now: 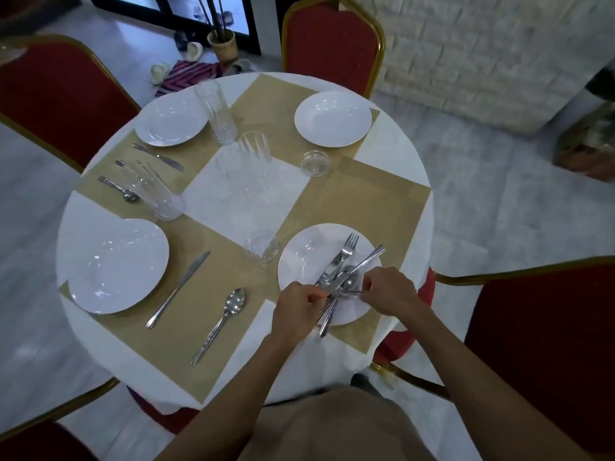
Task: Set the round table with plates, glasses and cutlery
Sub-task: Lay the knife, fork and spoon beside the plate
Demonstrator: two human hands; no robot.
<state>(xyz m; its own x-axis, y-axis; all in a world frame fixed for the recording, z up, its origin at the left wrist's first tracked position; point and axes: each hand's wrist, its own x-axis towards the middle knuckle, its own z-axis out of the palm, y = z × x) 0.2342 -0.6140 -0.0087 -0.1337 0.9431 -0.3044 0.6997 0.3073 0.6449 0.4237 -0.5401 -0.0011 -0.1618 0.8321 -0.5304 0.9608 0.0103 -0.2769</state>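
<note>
I'm in a dining room, maybe a banquet hall: red gold-framed chairs (332, 38) ring my white-clothed round table (394, 144), white brick wall (466, 44) behind.

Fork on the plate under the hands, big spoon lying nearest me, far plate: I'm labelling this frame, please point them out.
Fork (350, 243): head view, tines.
Spoon (235, 299): head view, bowl.
Far plate (332, 118): head view, bare centre.

Head view — steeply down, near table (233, 201)
</note>
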